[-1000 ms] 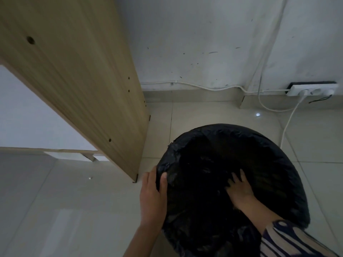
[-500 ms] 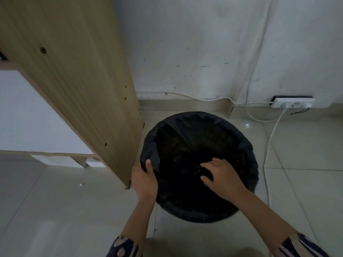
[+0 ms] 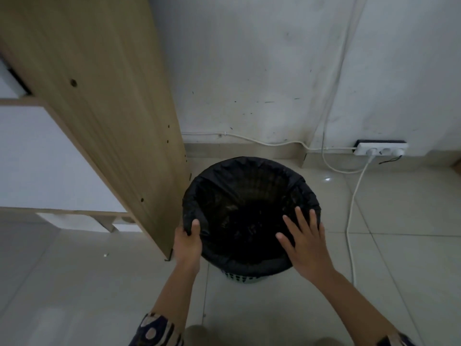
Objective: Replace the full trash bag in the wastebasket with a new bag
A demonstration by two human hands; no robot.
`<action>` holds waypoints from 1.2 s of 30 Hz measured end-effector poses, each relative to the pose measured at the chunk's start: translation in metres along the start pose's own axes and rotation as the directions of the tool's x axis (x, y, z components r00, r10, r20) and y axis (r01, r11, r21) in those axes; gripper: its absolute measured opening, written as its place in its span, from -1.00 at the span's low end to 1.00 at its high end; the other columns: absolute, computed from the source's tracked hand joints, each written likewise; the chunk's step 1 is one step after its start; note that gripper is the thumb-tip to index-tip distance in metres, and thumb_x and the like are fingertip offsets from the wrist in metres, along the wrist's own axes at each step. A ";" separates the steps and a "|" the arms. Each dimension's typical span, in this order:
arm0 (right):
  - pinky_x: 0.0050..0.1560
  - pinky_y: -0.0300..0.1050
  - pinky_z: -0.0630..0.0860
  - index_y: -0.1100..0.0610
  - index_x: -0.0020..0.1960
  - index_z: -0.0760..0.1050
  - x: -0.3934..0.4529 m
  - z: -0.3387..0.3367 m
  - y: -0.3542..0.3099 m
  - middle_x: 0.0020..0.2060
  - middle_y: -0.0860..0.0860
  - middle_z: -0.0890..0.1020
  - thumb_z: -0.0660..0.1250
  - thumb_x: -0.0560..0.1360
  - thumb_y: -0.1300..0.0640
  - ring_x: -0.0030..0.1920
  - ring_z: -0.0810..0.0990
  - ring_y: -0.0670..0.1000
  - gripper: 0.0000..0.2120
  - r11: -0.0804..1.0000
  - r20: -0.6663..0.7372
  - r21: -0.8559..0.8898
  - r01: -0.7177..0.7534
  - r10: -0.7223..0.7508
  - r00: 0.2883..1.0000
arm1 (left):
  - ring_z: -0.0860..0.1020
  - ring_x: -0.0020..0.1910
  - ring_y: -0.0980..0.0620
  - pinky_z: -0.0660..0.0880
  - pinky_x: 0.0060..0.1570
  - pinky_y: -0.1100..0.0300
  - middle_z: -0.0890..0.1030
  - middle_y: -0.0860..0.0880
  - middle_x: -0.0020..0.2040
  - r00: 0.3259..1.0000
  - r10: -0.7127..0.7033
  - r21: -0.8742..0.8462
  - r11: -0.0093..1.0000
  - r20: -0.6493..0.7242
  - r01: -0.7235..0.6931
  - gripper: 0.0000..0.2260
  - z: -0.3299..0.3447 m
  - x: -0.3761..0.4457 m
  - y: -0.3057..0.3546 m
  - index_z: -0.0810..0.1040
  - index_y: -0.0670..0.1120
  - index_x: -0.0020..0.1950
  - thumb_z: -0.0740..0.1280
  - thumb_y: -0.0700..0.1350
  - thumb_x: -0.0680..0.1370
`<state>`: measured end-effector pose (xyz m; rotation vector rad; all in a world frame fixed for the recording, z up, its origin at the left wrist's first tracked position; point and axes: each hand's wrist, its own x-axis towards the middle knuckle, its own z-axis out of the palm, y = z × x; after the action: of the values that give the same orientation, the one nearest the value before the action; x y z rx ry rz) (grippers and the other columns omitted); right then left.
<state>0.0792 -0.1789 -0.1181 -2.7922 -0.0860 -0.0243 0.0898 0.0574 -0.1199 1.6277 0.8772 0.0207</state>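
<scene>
The black bag (image 3: 250, 171) covers nearly all of the wastebasket (image 3: 240, 278); only a pale strip of its wall shows below the near rim; the bag's inside is too dark to tell what lies at the bottom; the left hand (image 3: 187, 242) has its fingers hidden behind the rim, only the thumb showing; both sleeves (image 3: 156, 330) are cut off by the lower edge; the wooden cabinet (image 3: 99, 108) runs off the top and left edges; what is plugged into the power strip (image 3: 380, 149) is too small to tell.
</scene>
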 end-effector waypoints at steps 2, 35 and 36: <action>0.45 0.16 -0.13 0.02 0.43 0.22 -0.001 -0.008 0.001 0.51 0.08 0.09 -0.58 0.23 -0.46 0.48 -0.20 0.09 0.07 0.999 -0.021 -0.043 0.005 -0.006 1.000 | 0.51 0.02 -0.15 0.48 -0.08 0.01 0.52 -0.16 0.17 0.989 -0.086 -0.112 0.989 0.116 0.099 -0.59 -0.005 -0.010 0.002 0.38 -0.20 0.25 0.19 0.08 0.56; 0.44 -0.04 -0.32 -0.06 0.49 0.02 -0.040 -0.058 -0.025 0.50 -0.10 0.08 -0.72 0.06 -0.43 0.51 -0.15 -0.01 0.15 0.970 0.348 -0.067 0.233 -0.196 0.917 | 0.18 0.48 0.01 0.06 0.43 -0.15 0.27 0.03 0.47 0.588 0.146 0.601 -0.074 0.796 -0.796 -0.19 -0.045 -0.087 0.044 0.19 0.05 0.47 -0.41 0.35 0.38; 0.45 -0.01 -0.29 -0.05 0.49 0.01 -0.037 -0.075 -0.028 0.50 -0.09 0.07 -0.72 0.03 -0.45 0.51 -0.15 0.00 0.18 0.977 0.351 -0.055 0.206 -0.174 0.920 | 0.05 0.51 0.03 -0.08 0.46 -0.12 0.13 0.04 0.51 0.598 0.129 0.607 -0.043 0.791 -0.794 -0.17 -0.050 -0.095 0.064 0.06 0.06 0.50 -0.40 0.37 0.33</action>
<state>0.0404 -0.1804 -0.0389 -2.8366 -0.4536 0.4258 0.0318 0.0482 -0.0098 2.9507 -0.5085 -0.6126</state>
